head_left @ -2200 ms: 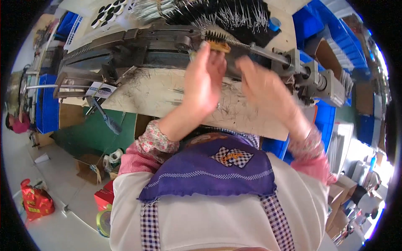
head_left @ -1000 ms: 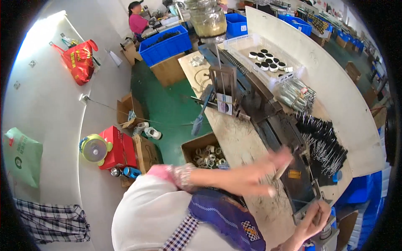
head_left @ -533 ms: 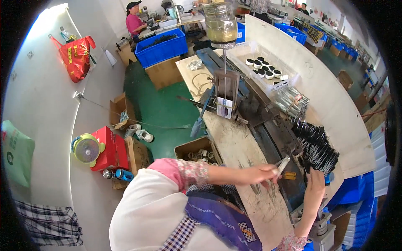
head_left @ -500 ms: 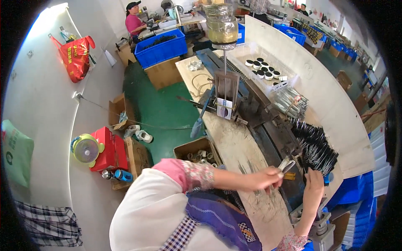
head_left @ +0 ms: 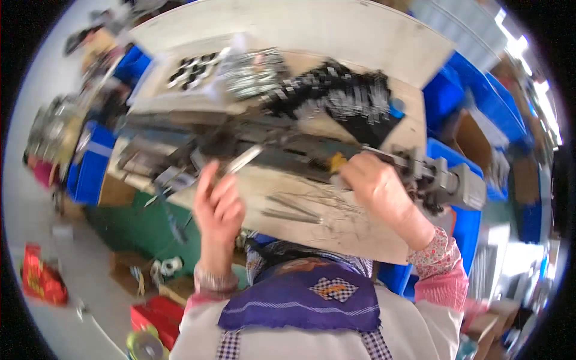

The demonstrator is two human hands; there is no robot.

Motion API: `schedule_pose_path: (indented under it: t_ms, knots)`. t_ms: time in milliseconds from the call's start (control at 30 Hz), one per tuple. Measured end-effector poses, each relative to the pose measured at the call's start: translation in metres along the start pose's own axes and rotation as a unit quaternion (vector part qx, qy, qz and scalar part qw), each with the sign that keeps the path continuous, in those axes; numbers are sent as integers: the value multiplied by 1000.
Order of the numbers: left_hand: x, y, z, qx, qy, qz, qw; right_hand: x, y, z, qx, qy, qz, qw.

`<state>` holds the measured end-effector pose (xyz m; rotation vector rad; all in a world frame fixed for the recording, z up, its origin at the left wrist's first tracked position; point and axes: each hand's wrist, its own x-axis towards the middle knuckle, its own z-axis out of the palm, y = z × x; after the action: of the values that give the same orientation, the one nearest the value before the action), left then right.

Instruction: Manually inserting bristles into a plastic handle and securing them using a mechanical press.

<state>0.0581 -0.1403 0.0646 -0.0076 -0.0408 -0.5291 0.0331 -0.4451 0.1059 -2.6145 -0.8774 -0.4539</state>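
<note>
Blurred by motion, my left hand (head_left: 219, 207) is raised over the near edge of the wooden bench, fingers partly bent. A narrow, shiny metal strip (head_left: 246, 158), tweezers-like, sticks out from its fingers toward the machine. At the right end of the long dark metal machine (head_left: 288, 150), my right hand (head_left: 375, 180) is curled closed, its fingertips beside a yellow piece (head_left: 337, 162). What those fingers grip is hidden. Thin metal rods (head_left: 294, 210) and scattered wire-like bits lie on the bench between my hands.
Behind the machine are a heap of black-and-silver wire-like parts (head_left: 360, 99), a bundle of silvery rods (head_left: 258, 72) and a clear tray (head_left: 144, 90) with black-and-white round pieces. A grey metal mechanism (head_left: 450, 183) stands at the right end. Blue bins (head_left: 90, 162) flank the bench.
The view has swung round to face the bench. My left hand has moved leftward from the yellow piece with the metal strip. My right hand has come from the black parts to the yellow piece.
</note>
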Motion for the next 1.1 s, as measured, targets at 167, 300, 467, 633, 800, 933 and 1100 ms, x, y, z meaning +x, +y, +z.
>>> schedule_pose_path:
  t_ms: [167, 300, 467, 633, 800, 933, 1100]
  knots:
    - [-58, 0, -30, 496, -22, 88, 864, 28, 66, -33, 38, 8, 276, 960]
    - [-16, -46, -31, 715, -88, -80, 689, 62, 200, 14, 148, -120, 477, 858]
    - [9, -99, -16, 752, -124, -169, 625, 70, 175, -11, 20, -211, 406, 889]
    - [34, -81, -23, 849, -96, -84, 513, 30, 90, -77, 52, -36, 325, 944]
    - [128, -117, 3, 938, -148, -18, 313, -6, 59, -44, 100, -21, 93, 990]
    - [130, -105, 15, 968, -175, 75, 162, 7, 52, -11, 6, 36, -5, 999]
    - [117, -71, 34, 935, -273, 227, 14, 18, 52, 21, 52, 98, -31, 993]
